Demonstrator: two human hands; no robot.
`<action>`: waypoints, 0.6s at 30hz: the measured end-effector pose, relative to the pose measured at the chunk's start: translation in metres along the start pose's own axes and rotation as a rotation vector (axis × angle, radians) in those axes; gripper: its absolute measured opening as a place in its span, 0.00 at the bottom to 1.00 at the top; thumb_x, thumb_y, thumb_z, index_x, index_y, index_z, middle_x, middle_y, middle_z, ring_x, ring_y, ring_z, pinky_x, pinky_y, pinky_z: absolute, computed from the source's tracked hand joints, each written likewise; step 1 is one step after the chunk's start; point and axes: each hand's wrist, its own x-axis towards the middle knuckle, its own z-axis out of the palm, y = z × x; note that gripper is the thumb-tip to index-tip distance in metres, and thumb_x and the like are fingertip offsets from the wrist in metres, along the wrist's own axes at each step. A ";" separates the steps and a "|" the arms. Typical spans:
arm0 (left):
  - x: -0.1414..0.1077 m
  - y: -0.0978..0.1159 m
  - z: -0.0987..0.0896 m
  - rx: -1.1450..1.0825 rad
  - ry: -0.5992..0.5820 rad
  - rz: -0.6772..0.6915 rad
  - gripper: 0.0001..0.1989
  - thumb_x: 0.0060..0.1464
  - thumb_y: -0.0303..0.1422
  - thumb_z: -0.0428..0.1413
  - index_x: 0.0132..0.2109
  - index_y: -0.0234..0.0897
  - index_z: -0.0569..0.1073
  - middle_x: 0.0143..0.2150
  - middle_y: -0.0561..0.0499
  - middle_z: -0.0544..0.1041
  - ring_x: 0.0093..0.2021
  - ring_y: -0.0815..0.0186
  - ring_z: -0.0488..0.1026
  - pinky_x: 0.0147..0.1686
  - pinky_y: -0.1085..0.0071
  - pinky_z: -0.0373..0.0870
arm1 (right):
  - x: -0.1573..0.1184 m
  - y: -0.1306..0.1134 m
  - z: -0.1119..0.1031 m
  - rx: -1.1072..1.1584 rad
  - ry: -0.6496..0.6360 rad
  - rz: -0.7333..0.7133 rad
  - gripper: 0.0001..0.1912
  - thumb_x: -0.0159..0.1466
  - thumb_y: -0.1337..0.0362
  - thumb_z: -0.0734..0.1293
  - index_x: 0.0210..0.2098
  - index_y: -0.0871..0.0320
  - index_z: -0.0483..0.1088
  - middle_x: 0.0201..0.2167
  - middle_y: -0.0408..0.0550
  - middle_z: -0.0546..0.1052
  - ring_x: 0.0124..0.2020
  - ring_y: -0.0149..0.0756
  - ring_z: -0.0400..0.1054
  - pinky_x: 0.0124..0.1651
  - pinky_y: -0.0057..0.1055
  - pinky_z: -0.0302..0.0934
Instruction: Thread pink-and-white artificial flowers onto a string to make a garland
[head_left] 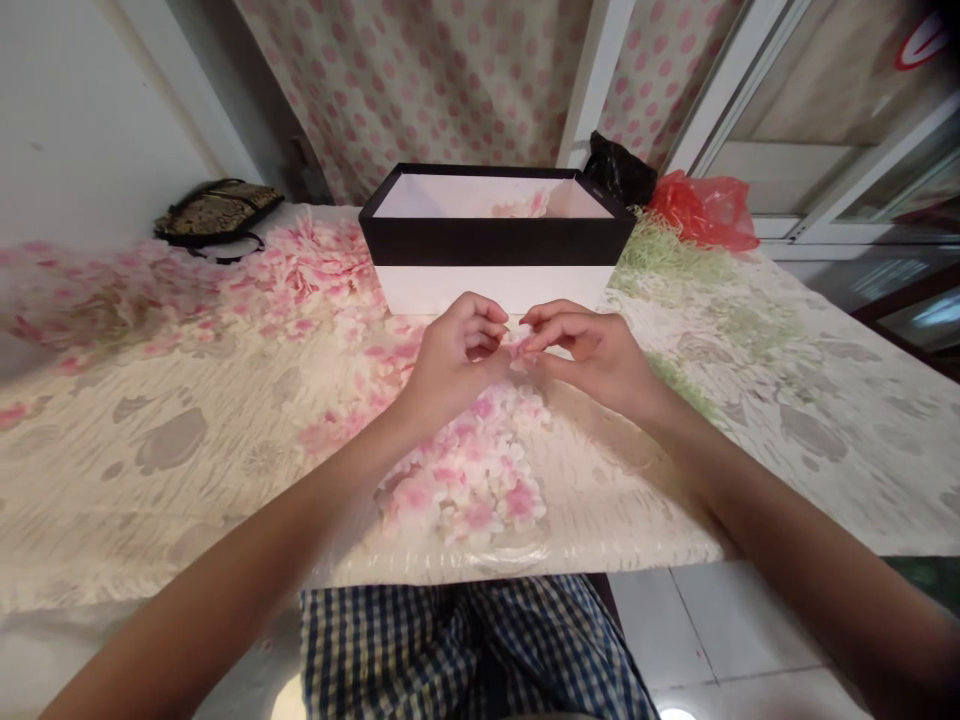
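My left hand point(463, 350) and my right hand point(589, 350) meet over the table in front of the box, fingers bent into pinches. Between their fingertips is a small pink-and-white artificial flower point(520, 352), partly covered by the fingers. Below them lies a loose spread of pink and white artificial flowers point(480, 470), reaching close to the table's front edge. Just beyond my hands stands a white box with a black rim band point(495, 243), open at the top. A few pink flowers point(534, 205) show inside it against the far wall.
A long pile of pink flowers point(315, 260) stretches along the left. Pale green shredded filler point(667, 250) lies right of the box, with a red plastic bag point(705, 210) and a black bag point(619, 170) behind. A patterned purse point(217, 212) rests at the back left.
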 end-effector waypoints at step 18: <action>-0.003 0.004 0.002 0.073 -0.086 0.054 0.11 0.47 0.24 0.59 0.36 0.37 0.64 0.34 0.55 0.69 0.32 0.73 0.69 0.34 0.76 0.68 | -0.001 0.000 0.003 0.127 0.005 0.214 0.07 0.48 0.70 0.72 0.23 0.59 0.69 0.24 0.41 0.74 0.27 0.29 0.69 0.34 0.29 0.64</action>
